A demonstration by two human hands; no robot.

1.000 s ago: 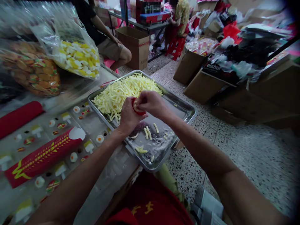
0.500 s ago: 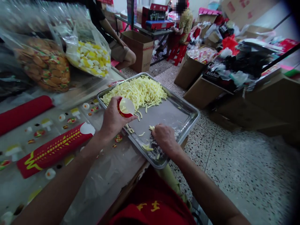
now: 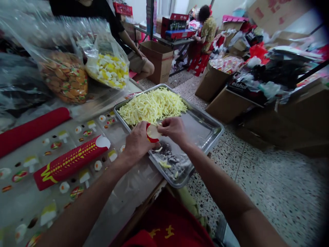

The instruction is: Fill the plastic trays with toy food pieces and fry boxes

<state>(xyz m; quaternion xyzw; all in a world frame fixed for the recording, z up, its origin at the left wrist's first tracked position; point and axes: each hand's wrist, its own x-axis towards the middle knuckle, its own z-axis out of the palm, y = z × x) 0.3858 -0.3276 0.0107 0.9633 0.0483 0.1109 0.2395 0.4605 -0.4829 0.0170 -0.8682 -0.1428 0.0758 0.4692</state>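
Observation:
My left hand (image 3: 138,141) is wrapped round a small red fries carton (image 3: 153,133), its pale inside facing me, over the near left edge of a metal tray (image 3: 203,132). At the carton's mouth, my right hand (image 3: 175,131) pinches a few pale yellow fry-shaped sticks; its fingertips partly hide them. A big heap of the same fry sticks (image 3: 154,104) fills the far left part of the tray. Several loose sticks and whitish crumbs (image 3: 166,164) lie near its front corner.
Flat red cartons with yellow print (image 3: 72,163) lie on the plastic-covered table (image 3: 123,195). Behind them stand a bag of orange-brown pieces (image 3: 63,77) and a bag of yellow-white pieces (image 3: 110,70). Cardboard boxes (image 3: 228,104) crowd the floor to the right. Two other people sit farther back.
My right hand has moved from the tray's near corner up and left to the carton's mouth with fry sticks in its fingers. The view has shifted slightly, and the carton stays in my left hand.

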